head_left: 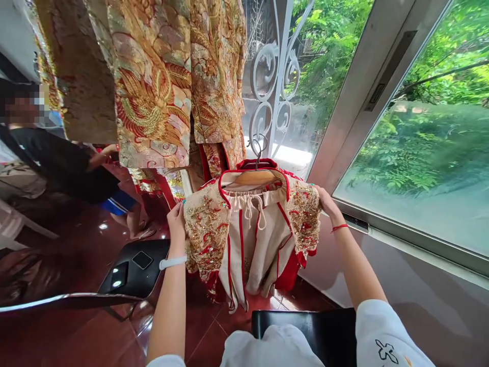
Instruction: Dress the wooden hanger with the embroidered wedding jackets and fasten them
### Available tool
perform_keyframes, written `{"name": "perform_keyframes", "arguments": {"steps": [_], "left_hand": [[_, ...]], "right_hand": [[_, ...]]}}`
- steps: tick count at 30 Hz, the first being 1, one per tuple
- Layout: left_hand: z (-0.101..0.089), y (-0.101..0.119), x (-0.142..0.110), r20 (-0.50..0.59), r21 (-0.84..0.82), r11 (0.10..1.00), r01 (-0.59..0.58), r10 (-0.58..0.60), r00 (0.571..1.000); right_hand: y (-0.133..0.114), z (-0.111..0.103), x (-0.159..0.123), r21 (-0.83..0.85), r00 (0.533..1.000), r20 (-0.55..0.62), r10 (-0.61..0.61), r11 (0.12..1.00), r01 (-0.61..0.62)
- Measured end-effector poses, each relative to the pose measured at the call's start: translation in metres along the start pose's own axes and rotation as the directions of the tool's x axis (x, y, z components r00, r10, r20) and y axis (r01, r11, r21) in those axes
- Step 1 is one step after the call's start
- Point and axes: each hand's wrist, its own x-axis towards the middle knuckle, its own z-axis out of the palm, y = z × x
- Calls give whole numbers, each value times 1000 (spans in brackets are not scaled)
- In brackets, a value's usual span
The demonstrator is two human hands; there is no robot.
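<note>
A small red and cream embroidered jacket [254,229] hangs open on a wooden hanger [255,177] with a metal hook. My left hand [176,218] grips the jacket's left shoulder and sleeve, fingers closed on the gold-embroidered cloth. At the other shoulder my right hand [326,202] is closed on the cloth; a red string circles that wrist. A white band sits on my left wrist. The jacket's lining faces me, with a drawstring tied near the collar.
Large gold and red embroidered garments [160,81] hang above and behind. A black chair [133,267] stands at the left, another black seat [305,326] in front of me. A person in black [57,163] sits at left. Glass window and white iron scrollwork [273,86] are right.
</note>
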Motion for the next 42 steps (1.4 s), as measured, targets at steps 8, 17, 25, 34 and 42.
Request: {"name": "perform_keyframes", "arguments": {"steps": [8,17,25,34,42], "left_hand": [[-36,-51,-141,88,657,619,-431,504,859],[-20,-114,-203,301,761,427,-489,436,848],[14,-43,-249,517,484,771,-415,132,846],[106,-24,-248,593,663,707,-247,-293,750],[111,-27,-228,593,629,748,-211,-286,753]], "right_hand": [[51,58,-175,-510,876,-417,-242,860,-5],[94,61,-206,-837,980,-94,175,520,-172],[6,75,-233,-686,876,456,157,690,233],[-27,132,-217,-705,706,638,307,603,375],[-19,142,-204,-737,719,606,340,580,346]]}}
